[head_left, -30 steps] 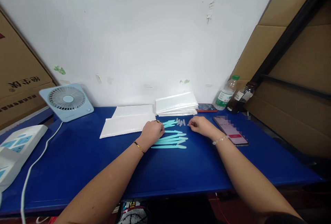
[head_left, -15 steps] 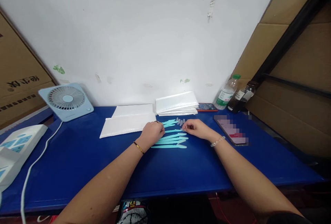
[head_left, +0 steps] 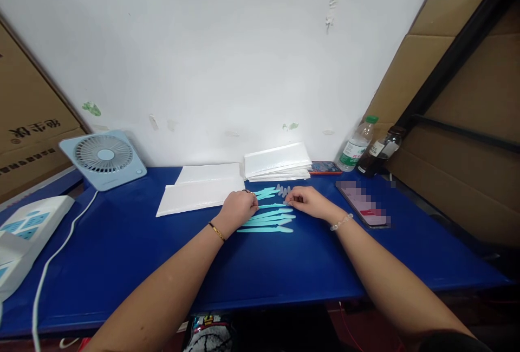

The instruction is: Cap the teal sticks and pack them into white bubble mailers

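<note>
Leftward since a second ago, the right hand (head_left: 309, 202) pinches shut at the tips of the teal sticks (head_left: 268, 221), centre frame; the left hand (head_left: 239, 207) curls over their other ends, hold unclear.

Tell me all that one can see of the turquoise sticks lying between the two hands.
The turquoise sticks are slim and flat, plastic by their look, several in number, each with a paler tip at its right end. They lie on the blue table, nearly parallel, in a row from front to back. The left hand covers their left ends; the right hand touches the tip of an upper one.
</note>
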Demonstrator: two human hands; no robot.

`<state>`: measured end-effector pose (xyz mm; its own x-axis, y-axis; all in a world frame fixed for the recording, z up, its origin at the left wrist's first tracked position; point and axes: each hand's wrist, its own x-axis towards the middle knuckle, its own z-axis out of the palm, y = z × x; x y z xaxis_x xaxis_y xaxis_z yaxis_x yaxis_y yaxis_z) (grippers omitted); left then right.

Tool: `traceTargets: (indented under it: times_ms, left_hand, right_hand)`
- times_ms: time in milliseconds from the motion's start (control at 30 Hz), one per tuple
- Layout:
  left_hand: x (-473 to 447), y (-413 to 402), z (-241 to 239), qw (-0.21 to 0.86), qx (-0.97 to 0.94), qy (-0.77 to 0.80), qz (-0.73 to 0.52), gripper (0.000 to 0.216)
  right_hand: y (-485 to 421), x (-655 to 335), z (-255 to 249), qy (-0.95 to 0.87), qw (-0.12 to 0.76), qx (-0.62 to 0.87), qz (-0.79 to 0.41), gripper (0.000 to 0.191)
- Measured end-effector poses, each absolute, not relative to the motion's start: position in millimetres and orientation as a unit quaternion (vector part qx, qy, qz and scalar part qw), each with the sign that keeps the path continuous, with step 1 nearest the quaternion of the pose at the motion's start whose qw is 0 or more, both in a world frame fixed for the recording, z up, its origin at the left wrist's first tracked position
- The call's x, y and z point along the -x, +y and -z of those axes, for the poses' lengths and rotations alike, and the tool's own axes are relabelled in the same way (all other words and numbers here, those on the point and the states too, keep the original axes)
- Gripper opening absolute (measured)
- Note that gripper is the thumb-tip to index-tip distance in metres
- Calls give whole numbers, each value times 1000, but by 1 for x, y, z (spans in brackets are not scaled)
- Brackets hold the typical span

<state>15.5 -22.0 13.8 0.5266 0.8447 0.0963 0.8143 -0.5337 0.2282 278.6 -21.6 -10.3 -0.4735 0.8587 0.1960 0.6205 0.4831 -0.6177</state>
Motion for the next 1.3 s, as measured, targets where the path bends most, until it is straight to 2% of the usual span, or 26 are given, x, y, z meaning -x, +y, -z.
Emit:
traceTargets:
  times_ms: [467, 600, 733, 867, 1033, 1300]
  left_hand:
    - [-15, -21, -9, 106, -880, 451, -107, 19]
    - [-12, -17, -8, 68, -865, 477, -139, 24]
    - [-11, -13, -6, 17, -863, 488, -129, 22]
    - [-13, -14, -9, -8, -867, 489, -96, 18]
    - [-12, -19, -16, -41, -876, 471, -96, 30]
    - [-11, -20, -7, 29, -901, 418, -108, 22]
  right_hand:
    - [-28, -265, 2, -845, 233, 415, -246, 18]
    - [-17, -283, 2, -820, 291, 471, -147, 23]
    - [-7, -292, 8, -838, 268, 464, -103, 32]
    - [-5, -291, 10, -850, 220, 471, -83, 22]
    - [-8, -293, 6, -847, 192, 491, -70, 10]
    - [-16, -291, 2, -844, 205, 480, -123, 9]
